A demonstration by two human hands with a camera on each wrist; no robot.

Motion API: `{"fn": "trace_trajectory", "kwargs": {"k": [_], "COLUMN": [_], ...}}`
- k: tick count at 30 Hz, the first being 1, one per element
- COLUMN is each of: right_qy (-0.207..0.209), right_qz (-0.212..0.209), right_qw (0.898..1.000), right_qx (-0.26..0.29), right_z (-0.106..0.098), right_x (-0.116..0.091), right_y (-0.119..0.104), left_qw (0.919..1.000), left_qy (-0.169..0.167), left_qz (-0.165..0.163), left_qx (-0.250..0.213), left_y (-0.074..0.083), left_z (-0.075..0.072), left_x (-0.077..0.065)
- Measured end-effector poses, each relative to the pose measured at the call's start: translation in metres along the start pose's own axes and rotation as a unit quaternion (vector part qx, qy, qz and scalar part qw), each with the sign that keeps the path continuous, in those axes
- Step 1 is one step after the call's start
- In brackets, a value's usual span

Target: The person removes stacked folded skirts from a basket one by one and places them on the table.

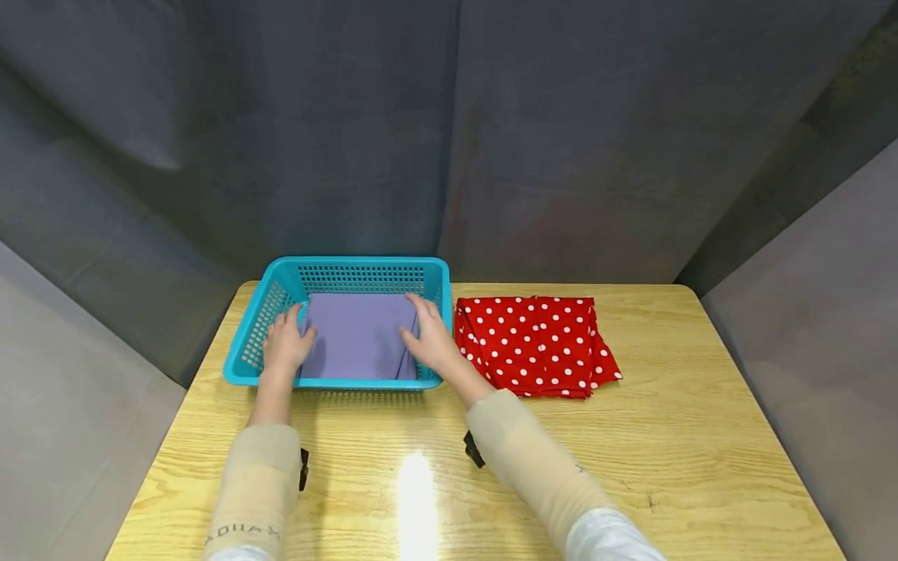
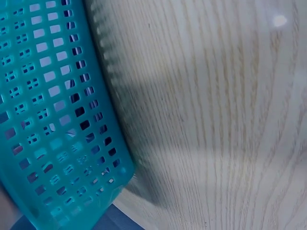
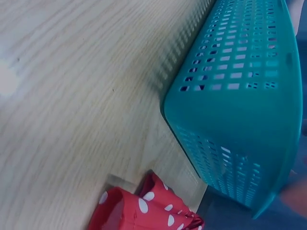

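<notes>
A folded purple cloth [image 1: 358, 335] lies flat inside a teal plastic basket [image 1: 340, 383] at the left of the table. My left hand [image 1: 284, 343] reaches over the basket's front rim to the cloth's left edge, thumb and fingers spread apart. At the cloth's right edge is my right hand [image 1: 431, 339], its thumb and forefinger also apart. Whether the fingertips touch the cloth is hard to tell. Each wrist view shows mostly the basket's outer wall [image 2: 53, 96], with the hands nearly hidden.
A folded red cloth with white dots [image 1: 536, 343] lies on the wooden table [image 1: 673, 436], just right of the basket. In the right wrist view this dotted cloth [image 3: 144, 208] sits near the basket's corner. A dark grey curtain [image 1: 449, 140] hangs behind the table.
</notes>
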State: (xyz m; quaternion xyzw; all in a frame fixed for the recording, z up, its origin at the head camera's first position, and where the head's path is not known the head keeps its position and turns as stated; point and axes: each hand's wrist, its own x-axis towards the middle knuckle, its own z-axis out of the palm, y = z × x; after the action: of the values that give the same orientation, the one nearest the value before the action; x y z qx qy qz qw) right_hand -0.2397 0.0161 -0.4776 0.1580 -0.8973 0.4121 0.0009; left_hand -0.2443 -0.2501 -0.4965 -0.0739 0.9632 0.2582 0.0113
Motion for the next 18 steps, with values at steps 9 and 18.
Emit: {"fn": "trace_trajectory", "kwargs": {"k": [9, 18], "right_qy": [-0.004, -0.028], "right_qz": [0.026, 0.079], "right_qw": [1.000, 0.996], "right_qx": [0.001, 0.012], "right_z": [0.011, 0.021], "right_x": [0.004, 0.008], "right_y": [-0.006, -0.007], "left_qw": [0.9997, 0.9983], "left_qy": [-0.020, -0.046], "left_qz": [-0.016, -0.035], "left_qx": [0.001, 0.006], "left_y": [-0.004, -0.008], "left_z": [0.000, 0.003], "left_x": [0.005, 0.009]}}
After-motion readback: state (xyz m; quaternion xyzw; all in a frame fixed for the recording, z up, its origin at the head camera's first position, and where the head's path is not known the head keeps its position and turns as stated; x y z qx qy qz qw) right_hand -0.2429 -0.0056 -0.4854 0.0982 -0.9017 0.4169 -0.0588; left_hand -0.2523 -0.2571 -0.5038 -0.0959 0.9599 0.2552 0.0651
